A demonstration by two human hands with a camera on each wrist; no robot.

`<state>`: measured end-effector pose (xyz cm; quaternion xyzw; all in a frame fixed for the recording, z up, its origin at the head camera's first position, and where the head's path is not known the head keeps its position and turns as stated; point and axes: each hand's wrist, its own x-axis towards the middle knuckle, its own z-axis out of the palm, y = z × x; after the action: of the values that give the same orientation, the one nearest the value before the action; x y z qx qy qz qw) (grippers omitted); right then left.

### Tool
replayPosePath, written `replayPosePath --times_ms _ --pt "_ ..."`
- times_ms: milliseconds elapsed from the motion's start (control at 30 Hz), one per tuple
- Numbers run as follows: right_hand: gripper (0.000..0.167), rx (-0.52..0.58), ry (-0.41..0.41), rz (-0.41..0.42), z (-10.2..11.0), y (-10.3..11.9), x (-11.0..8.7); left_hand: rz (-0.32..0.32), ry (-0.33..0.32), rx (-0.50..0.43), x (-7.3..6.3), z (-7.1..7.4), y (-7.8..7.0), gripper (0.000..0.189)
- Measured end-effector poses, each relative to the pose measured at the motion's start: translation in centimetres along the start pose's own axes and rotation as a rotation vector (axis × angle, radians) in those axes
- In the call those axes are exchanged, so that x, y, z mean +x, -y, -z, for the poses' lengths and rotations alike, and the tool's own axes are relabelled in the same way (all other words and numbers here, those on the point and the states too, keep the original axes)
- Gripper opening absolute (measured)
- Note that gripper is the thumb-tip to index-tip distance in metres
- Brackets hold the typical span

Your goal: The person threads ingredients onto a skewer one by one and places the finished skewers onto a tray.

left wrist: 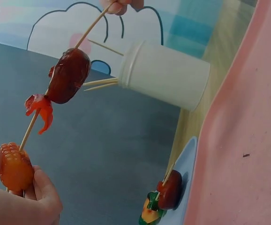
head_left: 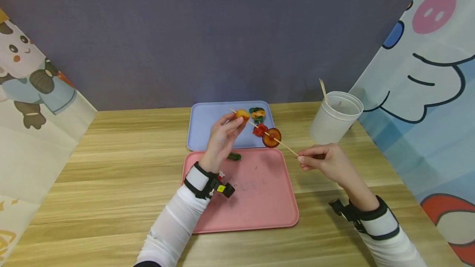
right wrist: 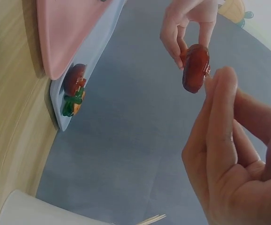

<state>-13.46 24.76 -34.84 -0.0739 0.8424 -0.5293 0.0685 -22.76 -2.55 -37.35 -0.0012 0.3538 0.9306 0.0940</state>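
Observation:
My left hand (head_left: 224, 137) pinches a yellow corn piece (head_left: 243, 114) over the blue tray; a wooden skewer (head_left: 287, 148) runs through it, its tip showing beyond. My right hand (head_left: 326, 162) pinches the skewer's other end between thumb and fingertips. Between the hands, the skewer bears a curly red piece (left wrist: 41, 110) and a thick, glossy brown round slice (left wrist: 70, 76), both apart from the corn. On the blue tray (head_left: 202, 129) lies another loaded skewer with a brown piece (left wrist: 171, 190) and green and yellow pieces (head_left: 257, 113).
A pink tray (head_left: 259, 197) stands in front of the blue one, with a dark green piece (head_left: 234, 156) near its far edge. A red and white bit is partly hidden by my left wrist. At the back right, a white bucket (head_left: 330, 122) holds several wooden sticks (head_left: 323, 90).

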Motion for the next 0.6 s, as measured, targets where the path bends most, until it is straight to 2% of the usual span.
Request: replayPosePath --times_ms 300,600 --pt "0.029 0.016 0.004 0.014 0.07 0.19 -0.07 0.002 -0.006 0.008 -0.14 0.02 0.15 0.015" --pt "0.029 0.0 0.002 0.011 0.12 0.36 -0.13 0.035 0.011 -0.005 -0.27 -0.06 0.54 0.016"
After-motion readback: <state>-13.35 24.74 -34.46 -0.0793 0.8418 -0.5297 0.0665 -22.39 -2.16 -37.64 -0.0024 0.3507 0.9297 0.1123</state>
